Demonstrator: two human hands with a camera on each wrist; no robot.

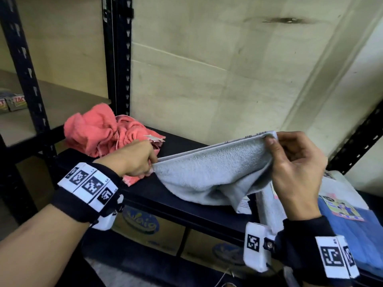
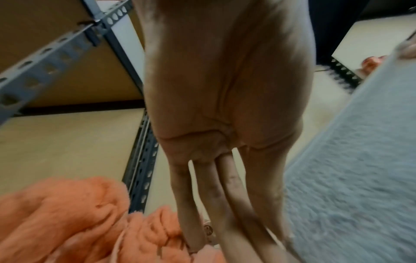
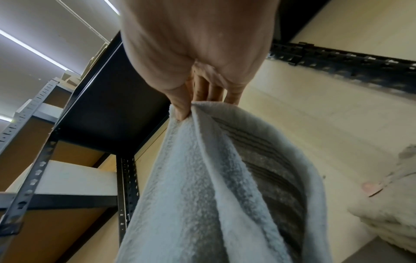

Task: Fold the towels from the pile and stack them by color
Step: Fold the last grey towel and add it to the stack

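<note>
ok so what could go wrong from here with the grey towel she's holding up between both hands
1. The right hand holds the grey towel by a thumb-and-finger pinch at one corner; that small grip could slip and undo the fold.
2. The towel's middle sags onto the black shelf, so the layers may shift out of line.
3. The left hand works right beside the pink towel pile and could drag it along.

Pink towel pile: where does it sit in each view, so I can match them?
Head: pink towel pile centre-left on the black shelf, behind the left hand.
Left wrist: bottom left.
Right wrist: not in view.
Shared landmark: the grey towel.
</note>
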